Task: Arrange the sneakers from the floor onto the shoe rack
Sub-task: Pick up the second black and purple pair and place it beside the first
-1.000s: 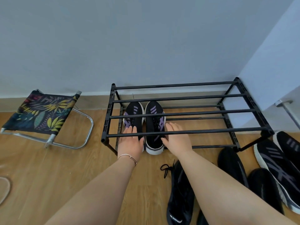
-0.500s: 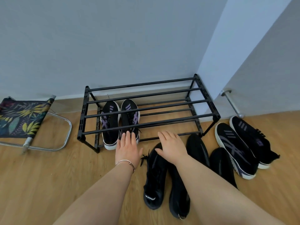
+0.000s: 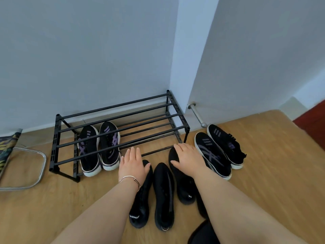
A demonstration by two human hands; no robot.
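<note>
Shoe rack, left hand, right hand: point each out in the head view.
shoe rack (image 3: 114,136), head view, a top-tier bar.
left hand (image 3: 131,163), head view, back of the hand.
right hand (image 3: 190,158), head view, back of the hand.

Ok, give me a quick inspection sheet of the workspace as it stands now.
Surface: wooden floor, bare around the shoes.
Job's things: black shoe rack against the wall; one purple-striped pair on its lower tier; second striped pair on the floor right of the rack; plain black sneakers on the floor in front.
Clutter: folding stool at left.
Grippers: left hand open, over a black sneaker's toe; right hand open, flat over another.
Cables: nothing seen.
Surroundings: grey walls, metal doorstop.
</note>
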